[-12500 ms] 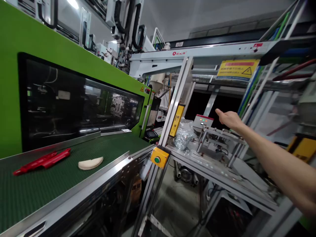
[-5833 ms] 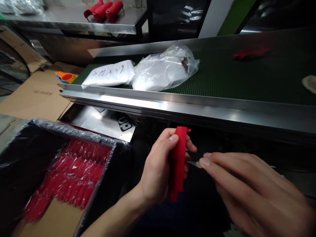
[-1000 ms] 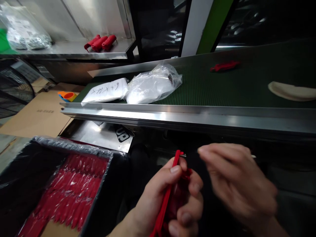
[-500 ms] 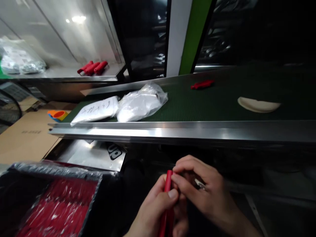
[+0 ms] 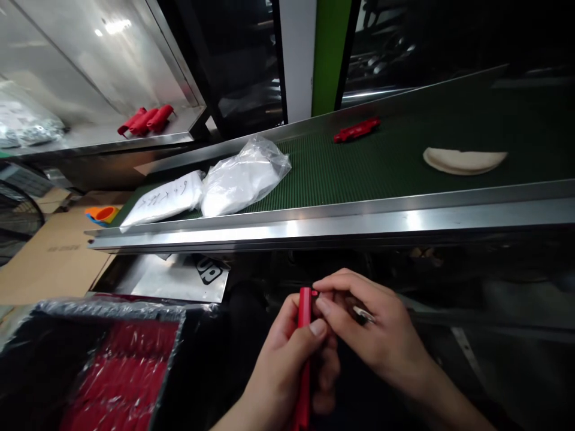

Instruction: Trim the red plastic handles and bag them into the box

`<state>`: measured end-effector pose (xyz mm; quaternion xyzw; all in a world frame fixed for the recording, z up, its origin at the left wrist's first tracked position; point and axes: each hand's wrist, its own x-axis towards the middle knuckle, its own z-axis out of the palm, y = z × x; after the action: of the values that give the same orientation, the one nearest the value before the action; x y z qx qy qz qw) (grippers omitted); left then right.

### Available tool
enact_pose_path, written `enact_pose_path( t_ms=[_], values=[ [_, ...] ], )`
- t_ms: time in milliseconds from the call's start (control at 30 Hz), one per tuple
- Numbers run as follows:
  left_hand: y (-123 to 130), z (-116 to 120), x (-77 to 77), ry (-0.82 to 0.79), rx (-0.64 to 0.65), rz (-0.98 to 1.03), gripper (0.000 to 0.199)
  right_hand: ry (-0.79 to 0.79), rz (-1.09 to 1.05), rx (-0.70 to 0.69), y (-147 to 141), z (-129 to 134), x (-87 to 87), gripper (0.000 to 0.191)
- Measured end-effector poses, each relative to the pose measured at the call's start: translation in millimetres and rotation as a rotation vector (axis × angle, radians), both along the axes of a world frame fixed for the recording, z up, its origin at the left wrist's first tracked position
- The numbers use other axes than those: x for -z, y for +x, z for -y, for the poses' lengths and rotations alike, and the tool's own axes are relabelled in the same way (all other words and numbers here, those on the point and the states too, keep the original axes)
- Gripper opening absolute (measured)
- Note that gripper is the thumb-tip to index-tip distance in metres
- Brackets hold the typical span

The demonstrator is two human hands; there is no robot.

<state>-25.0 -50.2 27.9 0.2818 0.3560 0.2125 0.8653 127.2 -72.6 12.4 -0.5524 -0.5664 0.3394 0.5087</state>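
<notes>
My left hand (image 5: 291,353) is closed round a long, narrow red plastic piece (image 5: 305,308), held upright with its top end above the thumb. My right hand (image 5: 372,323) is closed beside that top end, thumb and forefinger pinched near a small red bit (image 5: 315,293); whether this bit belongs to the long piece I cannot tell. Tucked in the curled fingers of the same hand is a thin, pale metallic piece (image 5: 363,314), mostly hidden. The lower end of the red piece runs out of view at the bottom edge.
Ahead runs a green conveyor belt (image 5: 314,173) with a metal rail (image 5: 291,229). On it lie white bagged packs (image 5: 242,179), a red part (image 5: 357,130) and a pale half-round piece (image 5: 465,161). At lower left, a plastic-lined box (image 5: 112,309) holds wrapped red pieces (image 5: 121,383).
Both hands and the red piece have risen slightly in view. The small red bit now shows by the right fingertips. The view has tilted, shifting the belt's right side upward.
</notes>
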Motion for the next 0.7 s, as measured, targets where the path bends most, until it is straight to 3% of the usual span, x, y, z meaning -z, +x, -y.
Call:
enact_pose_path(
  t_ms=[233,367,467,567,633,700],
  values=[
    [4.9,3.6,-7.8,0.1,0.065,-0.184,0.023,-0.122,-0.175,-0.054,0.3,-1.5,-2.7,0.016],
    [7.8,2.5,-11.7,0.129,-0.027,-0.231,0.021,-0.14,-0.268,0.076,12.2,4.5,11.4,0.022],
    [9.0,-0.5,-11.7,0.113,-0.003,-0.217,0.019,-0.118,-0.325,0.179,21.0,6.8,21.1,0.032],
    [9.7,-3.3,-6.0,0.137,0.056,-0.211,0.02,-0.128,-0.219,0.222,19.8,5.5,20.7,0.026],
    [9.8,-4.4,2.7,0.165,0.092,-0.188,0.029,-0.109,-0.165,0.182,13.7,4.5,17.4,0.016],
    [10.0,-6.6,14.7,0.255,0.137,-0.185,0.042,-0.083,-0.171,0.114,7.1,4.2,16.1,0.018]
  ],
)
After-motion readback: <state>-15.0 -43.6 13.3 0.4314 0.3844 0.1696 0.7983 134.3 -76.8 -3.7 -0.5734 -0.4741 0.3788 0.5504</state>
